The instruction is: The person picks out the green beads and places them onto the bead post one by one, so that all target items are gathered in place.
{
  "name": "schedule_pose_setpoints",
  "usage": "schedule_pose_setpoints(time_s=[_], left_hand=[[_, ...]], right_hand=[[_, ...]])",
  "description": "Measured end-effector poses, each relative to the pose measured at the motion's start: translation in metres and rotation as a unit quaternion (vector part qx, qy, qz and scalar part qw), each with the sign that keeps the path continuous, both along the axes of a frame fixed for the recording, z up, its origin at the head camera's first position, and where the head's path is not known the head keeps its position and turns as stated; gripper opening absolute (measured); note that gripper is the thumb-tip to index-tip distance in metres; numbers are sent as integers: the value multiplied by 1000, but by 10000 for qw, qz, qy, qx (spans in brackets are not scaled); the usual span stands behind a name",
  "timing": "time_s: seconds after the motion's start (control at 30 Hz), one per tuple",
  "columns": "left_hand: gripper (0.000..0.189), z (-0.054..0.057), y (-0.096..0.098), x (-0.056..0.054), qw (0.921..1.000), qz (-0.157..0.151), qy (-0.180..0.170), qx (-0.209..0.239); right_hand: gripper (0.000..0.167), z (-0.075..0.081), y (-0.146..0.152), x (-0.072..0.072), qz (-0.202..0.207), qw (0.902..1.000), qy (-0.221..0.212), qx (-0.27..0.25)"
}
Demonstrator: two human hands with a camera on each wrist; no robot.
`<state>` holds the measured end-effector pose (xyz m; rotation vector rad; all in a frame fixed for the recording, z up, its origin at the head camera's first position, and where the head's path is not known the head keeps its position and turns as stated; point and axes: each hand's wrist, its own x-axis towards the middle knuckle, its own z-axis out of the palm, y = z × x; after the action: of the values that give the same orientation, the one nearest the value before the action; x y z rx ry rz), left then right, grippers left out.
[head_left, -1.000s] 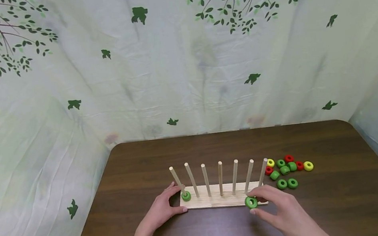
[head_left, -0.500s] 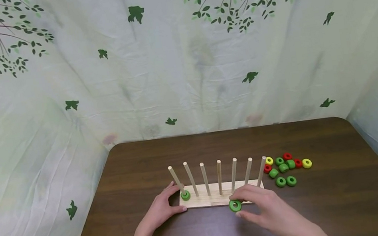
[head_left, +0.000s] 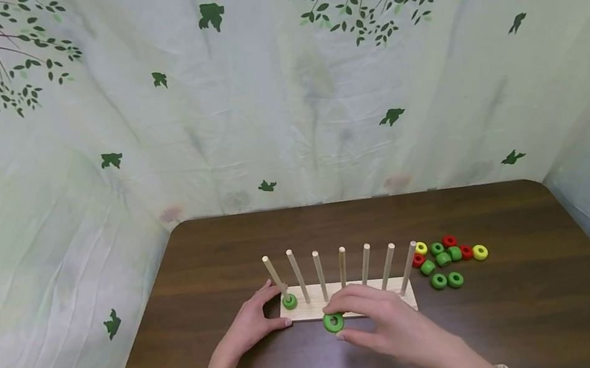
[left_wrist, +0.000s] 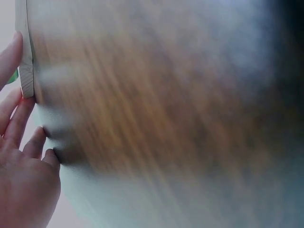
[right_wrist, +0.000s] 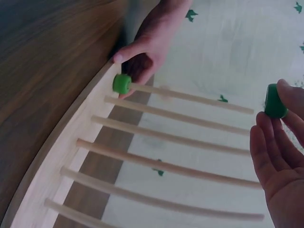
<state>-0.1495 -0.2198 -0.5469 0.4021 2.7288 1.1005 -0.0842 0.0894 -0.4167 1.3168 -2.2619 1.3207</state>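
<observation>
My right hand [head_left: 388, 320] pinches a green wooden ring [head_left: 334, 322] between thumb and fingertips, its hole facing the head camera. The ring is in front of a pale wooden peg board [head_left: 307, 312] with a row of several upright pegs. In the right wrist view the held green ring [right_wrist: 274, 101] is level with the peg tips. My left hand [head_left: 254, 317] grips the board's left end, thumb at the front edge and fingers behind. Another green ring [head_left: 289, 301] sits at the foot of the leftmost peg. The left wrist view shows the left hand [left_wrist: 28, 161] at the board's end [left_wrist: 27, 71].
Right of the board lies a loose group of green rings [head_left: 443, 259], red rings [head_left: 449, 241] and yellow rings [head_left: 480, 253] on the dark wooden table [head_left: 517, 316]. A pale cloth with leaf prints [head_left: 323, 142] hangs behind the table.
My right hand has moved left along the front of the board, carrying the green ring from near its right end to left of its middle. The left hand stays at the board's end.
</observation>
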Motion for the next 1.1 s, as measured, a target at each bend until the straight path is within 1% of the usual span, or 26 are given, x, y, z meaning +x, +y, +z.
schedule_pose_setpoints(time_s=[0.17, 0.3, 0.4, 0.57, 0.73, 0.83, 0.93, 1.1], left_hand=[[71, 1, 0, -1, 10000, -31, 11, -35], [71, 0, 0, -2, 10000, -66, 29, -56], [71, 1, -1, -2, 9999, -95, 33, -26], [70, 2, -1, -2, 10000, -88, 28, 32], [70, 1, -1, -1, 10000, -67, -22, 5], [71, -1, -1, -1, 10000, -74, 20, -16], [71, -1, -1, -2, 9999, -102, 54, -23], [71, -1, -2, -2, 9998, -155, 103, -9]], right_hand=[[37, 8, -12, -3, 195, 9997, -65, -134], [36, 14, -19, -7, 240, 9994, -155, -181], [37, 17, -24, -11, 252, 9994, -124, -223], [38, 24, -32, -18, 211, 9992, -58, -322], [39, 32, -39, -27, 193, 9988, 52, -455], [37, 38, -42, -32, 168, 9986, 125, -494], [36, 43, -45, -38, 119, 9986, 211, -462], [36, 48, -52, -47, 7, 9988, 228, -439]])
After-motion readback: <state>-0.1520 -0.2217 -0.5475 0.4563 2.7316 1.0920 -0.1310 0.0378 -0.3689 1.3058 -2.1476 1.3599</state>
